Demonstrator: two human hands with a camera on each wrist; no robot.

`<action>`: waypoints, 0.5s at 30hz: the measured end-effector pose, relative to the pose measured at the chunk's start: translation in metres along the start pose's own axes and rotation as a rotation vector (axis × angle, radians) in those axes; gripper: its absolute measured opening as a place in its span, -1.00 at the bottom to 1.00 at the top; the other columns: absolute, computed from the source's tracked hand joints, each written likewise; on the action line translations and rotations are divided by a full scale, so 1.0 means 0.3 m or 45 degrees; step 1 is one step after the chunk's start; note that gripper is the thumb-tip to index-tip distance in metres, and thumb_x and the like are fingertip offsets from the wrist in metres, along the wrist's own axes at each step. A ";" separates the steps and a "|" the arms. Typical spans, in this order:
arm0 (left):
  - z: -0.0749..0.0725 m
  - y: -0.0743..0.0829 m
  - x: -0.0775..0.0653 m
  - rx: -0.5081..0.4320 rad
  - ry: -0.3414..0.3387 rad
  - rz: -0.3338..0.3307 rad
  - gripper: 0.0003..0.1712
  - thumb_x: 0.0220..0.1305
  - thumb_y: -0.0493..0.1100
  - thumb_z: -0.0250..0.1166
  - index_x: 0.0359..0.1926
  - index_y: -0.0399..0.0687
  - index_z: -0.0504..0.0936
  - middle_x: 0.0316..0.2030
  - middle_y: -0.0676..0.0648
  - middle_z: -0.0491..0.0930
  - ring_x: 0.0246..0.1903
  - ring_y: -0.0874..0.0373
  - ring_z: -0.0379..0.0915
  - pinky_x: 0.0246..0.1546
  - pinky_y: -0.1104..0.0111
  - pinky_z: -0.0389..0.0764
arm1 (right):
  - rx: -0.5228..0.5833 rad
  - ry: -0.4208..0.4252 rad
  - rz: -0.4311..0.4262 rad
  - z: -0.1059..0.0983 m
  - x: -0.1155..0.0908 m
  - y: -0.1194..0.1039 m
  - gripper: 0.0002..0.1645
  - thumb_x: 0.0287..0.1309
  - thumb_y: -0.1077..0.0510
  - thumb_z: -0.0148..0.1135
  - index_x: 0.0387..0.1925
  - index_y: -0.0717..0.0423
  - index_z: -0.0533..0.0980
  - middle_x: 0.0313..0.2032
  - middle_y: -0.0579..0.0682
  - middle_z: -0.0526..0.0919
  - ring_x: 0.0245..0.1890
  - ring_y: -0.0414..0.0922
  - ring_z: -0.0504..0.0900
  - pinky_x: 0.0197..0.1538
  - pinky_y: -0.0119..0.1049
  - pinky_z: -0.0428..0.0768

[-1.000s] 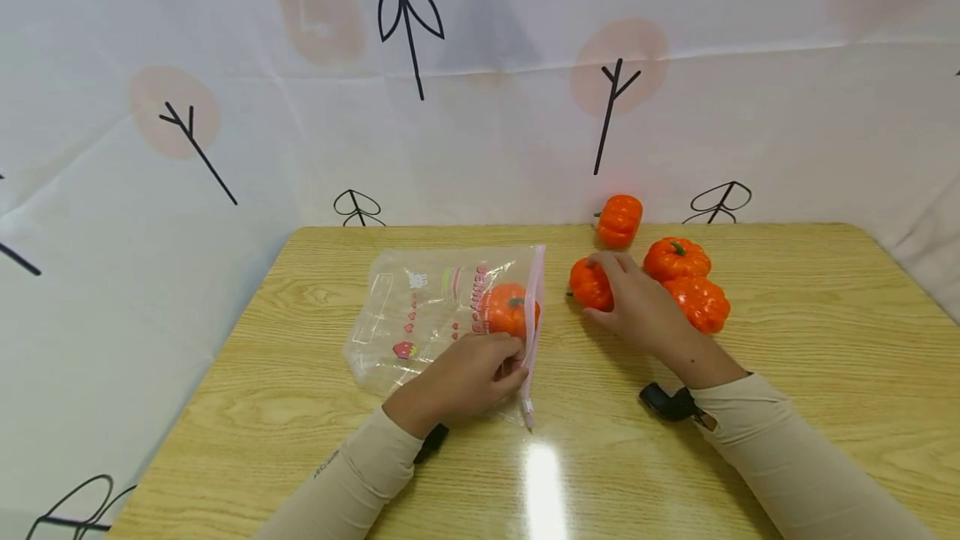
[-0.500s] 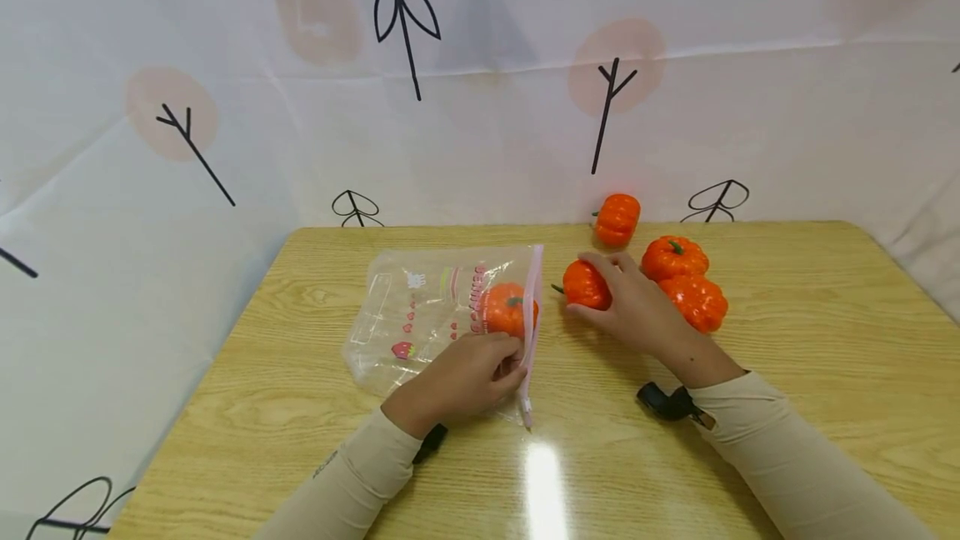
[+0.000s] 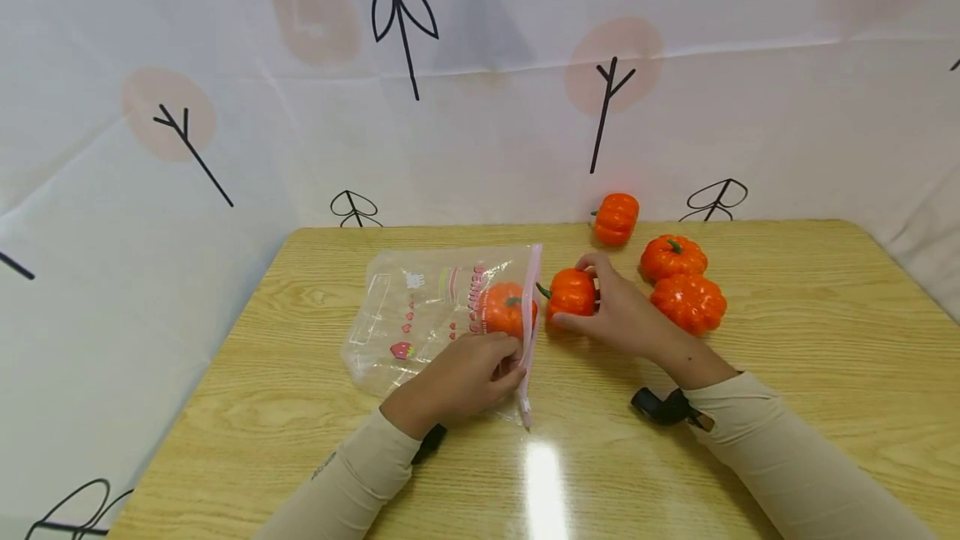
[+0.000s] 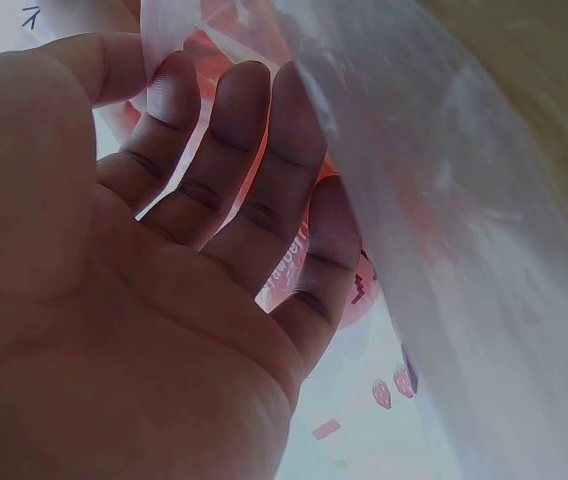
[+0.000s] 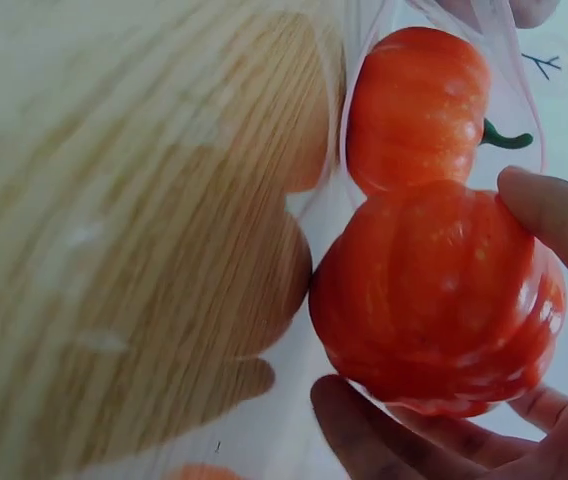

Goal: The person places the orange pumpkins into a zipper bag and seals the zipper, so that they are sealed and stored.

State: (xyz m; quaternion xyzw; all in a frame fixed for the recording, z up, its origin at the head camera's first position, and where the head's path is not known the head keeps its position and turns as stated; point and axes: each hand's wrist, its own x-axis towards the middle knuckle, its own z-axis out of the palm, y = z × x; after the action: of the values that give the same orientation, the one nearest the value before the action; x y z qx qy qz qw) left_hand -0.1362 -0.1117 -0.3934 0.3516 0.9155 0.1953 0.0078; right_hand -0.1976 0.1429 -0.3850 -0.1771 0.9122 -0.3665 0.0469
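A clear plastic slider bag (image 3: 431,311) with a pink zip edge lies flat, its mouth facing right. My left hand (image 3: 457,373) pinches the film near that mouth between thumb and index finger (image 4: 171,92). Inside, just behind the opening, sits a small orange pumpkin (image 3: 502,309) with a green stem. My right hand (image 3: 626,315) grips another orange pumpkin (image 3: 572,293) from its right side, fingers behind and thumb in front. Its stem points left at the zip edge. In the right wrist view, the gripped pumpkin (image 5: 439,300) overlaps the bagged pumpkin (image 5: 419,105).
Right of my right hand, two orange pumpkins lie together, one smooth (image 3: 673,257) and one bumpy (image 3: 688,304). Another pumpkin (image 3: 616,219) rests on its side at the table's back edge. A white patterned cloth (image 3: 487,132) hangs behind the wooden table (image 3: 810,307).
My right hand has carried its pumpkin left, from near the other pumpkins up to the bag's mouth. My left hand stays at the bag.
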 end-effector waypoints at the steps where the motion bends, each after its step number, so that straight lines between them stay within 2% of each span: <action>1: 0.001 -0.001 0.000 0.001 0.001 0.000 -0.72 0.37 -0.07 0.20 -0.48 0.08 0.36 -0.57 0.16 0.27 -0.49 0.30 0.26 -0.38 0.49 0.25 | 0.007 -0.005 -0.001 0.001 0.000 0.000 -0.05 0.04 -0.23 0.46 0.23 0.07 0.13 0.15 0.24 0.46 -0.06 0.08 0.62 -0.03 -0.06 0.65; 7: 0.003 -0.004 -0.003 -0.019 -0.006 -0.013 -0.72 0.37 -0.06 0.21 -0.48 0.09 0.36 -0.57 0.16 0.27 -0.50 0.31 0.25 -0.44 0.52 0.23 | 0.029 -0.031 -0.002 0.003 0.000 0.003 -0.01 0.04 -0.22 0.46 0.29 0.05 0.11 0.20 0.24 0.44 -0.08 0.05 0.62 -0.08 -0.13 0.64; 12: 0.002 -0.003 -0.001 -0.016 -0.005 -0.008 -0.73 0.38 -0.06 0.20 -0.47 0.08 0.37 -0.57 0.15 0.29 -0.50 0.30 0.26 -0.43 0.52 0.25 | 0.014 -0.062 -0.063 0.002 -0.002 0.003 0.04 0.10 -0.16 0.43 0.47 0.01 0.11 0.28 0.27 0.43 0.15 0.16 0.56 0.16 0.10 0.57; 15: -0.001 -0.001 -0.002 -0.019 -0.008 -0.013 -0.72 0.39 -0.06 0.20 -0.47 0.09 0.37 -0.56 0.15 0.29 -0.49 0.30 0.26 -0.42 0.52 0.25 | -0.005 -0.074 -0.082 0.002 -0.003 -0.001 0.00 0.12 -0.12 0.43 0.47 0.03 0.16 0.34 0.26 0.36 0.22 0.18 0.50 0.23 0.17 0.50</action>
State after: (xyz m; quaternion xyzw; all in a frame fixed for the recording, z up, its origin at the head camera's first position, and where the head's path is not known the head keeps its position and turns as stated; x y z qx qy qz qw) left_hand -0.1360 -0.1126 -0.3933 0.3474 0.9158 0.2009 0.0142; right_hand -0.1965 0.1427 -0.3852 -0.2172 0.9050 -0.3607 0.0613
